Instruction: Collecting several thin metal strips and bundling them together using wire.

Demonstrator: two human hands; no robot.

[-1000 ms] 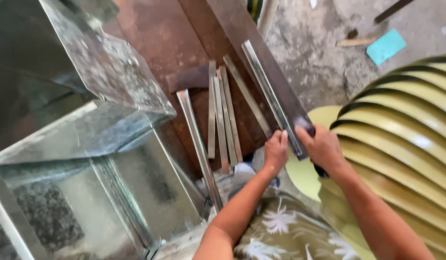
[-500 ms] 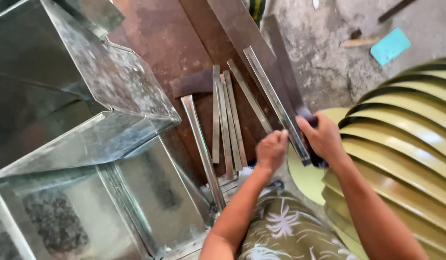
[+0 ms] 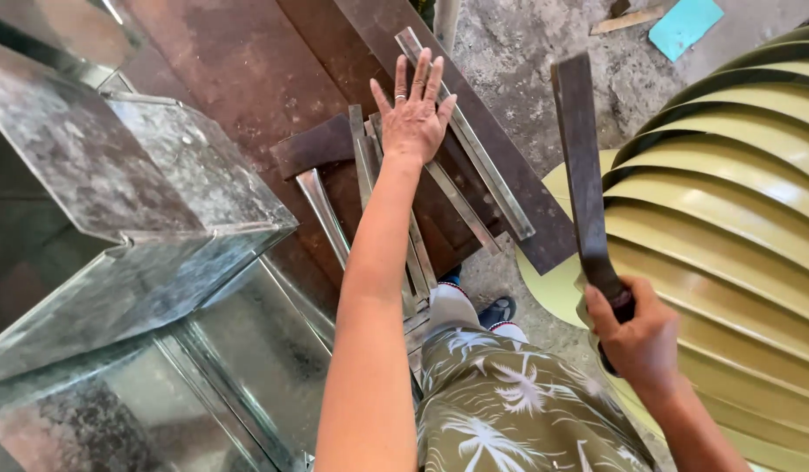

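My left hand (image 3: 415, 114) lies flat with fingers spread on several long thin metal strips (image 3: 461, 162) that rest on a rusty brown steel plate (image 3: 247, 79). My right hand (image 3: 638, 336) grips the handle of a long flat dark metal bar (image 3: 581, 166) and holds it raised upright, off to the right of the strips. The bar's blade end points away from me, above the plate's right edge.
A large galvanized sheet-metal duct (image 3: 133, 262) fills the left side. A stack of curved yellow-green ribbed panels (image 3: 736, 192) stands at right. My leg in palm-print shorts (image 3: 509, 411) is below. A turquoise scrap (image 3: 684, 24) lies on the concrete floor.
My left hand moved forward and spread flat on the strips. My right hand pulled back toward me and lifted the dark bar upright off the plate.
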